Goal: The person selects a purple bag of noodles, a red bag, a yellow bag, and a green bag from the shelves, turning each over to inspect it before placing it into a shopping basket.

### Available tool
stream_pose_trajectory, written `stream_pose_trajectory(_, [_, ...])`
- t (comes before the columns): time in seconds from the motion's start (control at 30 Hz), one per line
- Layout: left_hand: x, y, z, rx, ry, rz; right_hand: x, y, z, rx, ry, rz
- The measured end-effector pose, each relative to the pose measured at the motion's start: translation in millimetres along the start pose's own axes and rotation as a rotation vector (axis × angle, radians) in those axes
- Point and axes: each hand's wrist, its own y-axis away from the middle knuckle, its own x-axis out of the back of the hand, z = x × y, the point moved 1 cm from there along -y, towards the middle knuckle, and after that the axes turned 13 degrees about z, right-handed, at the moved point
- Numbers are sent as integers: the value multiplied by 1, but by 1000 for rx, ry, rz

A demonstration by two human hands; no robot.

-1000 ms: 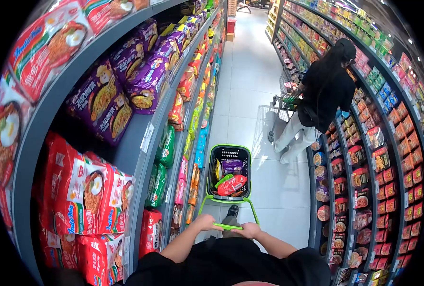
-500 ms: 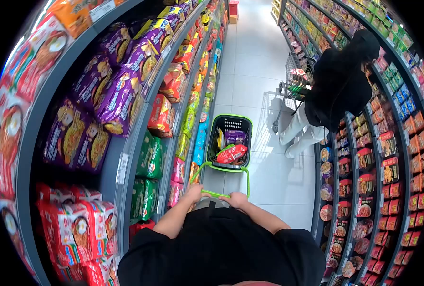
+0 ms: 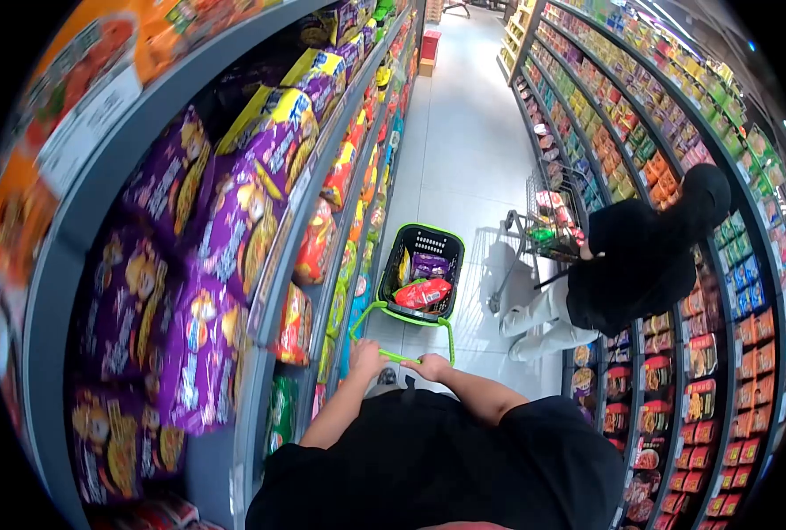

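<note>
A black shopping basket (image 3: 424, 237) with a green rim stands on the floor ahead of me, and its green handle (image 3: 393, 356) reaches back towards my body. My left hand (image 3: 368, 359) is closed round the left part of the handle's crossbar. Round the right part of the same bar my right hand (image 3: 432, 366) is closed. Inside the basket lie a red package (image 3: 422, 293), a purple package (image 3: 430, 266) and a yellow package (image 3: 403, 267).
On my left, a shelf holds purple noodle packs (image 3: 200, 353) and other colourful packs. A person in black (image 3: 645, 252) stands to the right beside a metal shopping cart (image 3: 534, 225). Shelves of noodle packs and cups (image 3: 700, 353) line the right side. Further up the aisle is a red box (image 3: 429, 44).
I have moved forward along the aisle with the basket. The left shelf's packs have come nearer and lower in view. The person and cart also sit lower in view.
</note>
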Motion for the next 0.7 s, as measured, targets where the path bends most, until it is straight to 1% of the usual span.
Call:
stream_pose_trajectory(0.03, [0,-26,3,-9,1,7,15,-21,2,4,-3,-29])
stream_pose_trajectory(0.23, [-13,-153,31,-22,-29,-49,88,-122,26,-24,-42,-14])
stream_pose_trajectory(0.3, [-19,-191,36,-24,-17,12,107,-159,31,-20,-66,-27])
stream_pose_trajectory(0.43, [-29,-281,44,-13,-70,14,144,-237,43,-19,-82,2])
stream_pose_trajectory(0.5, [-32,-332,46,-55,-25,89,174,-280,45,-23,-107,22])
stream_pose_trajectory(0.53, [-32,-353,50,-53,-38,73,190,-297,50,-25,-123,8])
stream_pose_trajectory(0.6, [-28,-402,68,-30,-94,-88,229,-334,64,30,-64,-3])
stream_pose_trajectory(0.7, [-18,-482,102,-75,-138,-155,290,-388,91,26,-65,-24])
